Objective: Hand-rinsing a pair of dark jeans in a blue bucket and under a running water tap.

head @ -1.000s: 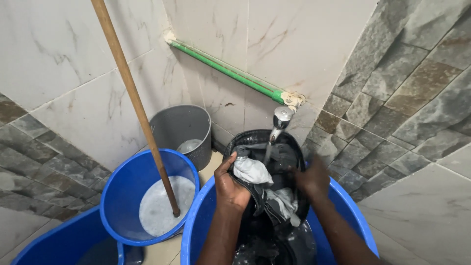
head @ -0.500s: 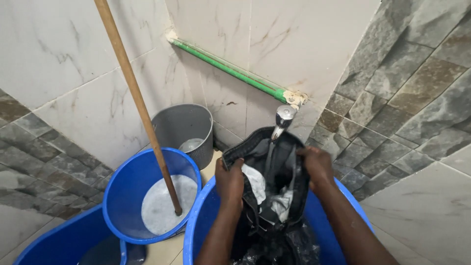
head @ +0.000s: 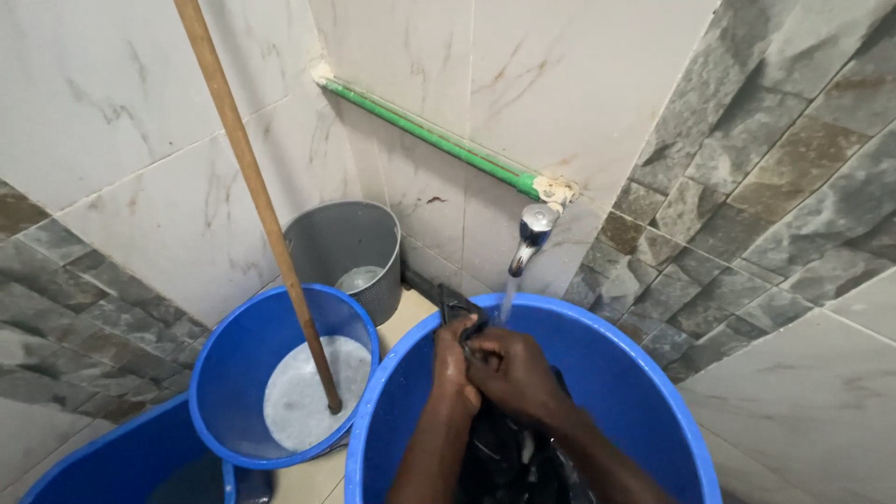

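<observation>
1. Both hands clamped together on the wet black cloth garment [head: 504, 457]: left hand [head: 455, 369], right hand [head: 509, 373], fingers closed tight.
2. Garment is inside the large blue plastic tub [head: 644, 373], near its back rim, under the running chrome tap [head: 532, 233].
3. Risk: stream hits my knuckles, splashes over the rim (floor gets slick).
4. Garment's long axis runs vertical, its bunched end pointing up toward the tap.

Soft, even daylight fills the corner, with a pale sheen on the white wall tiles [head: 579, 84]. Shadows are faint. The picture is sharp, slightly stretched toward the edges.
</observation>
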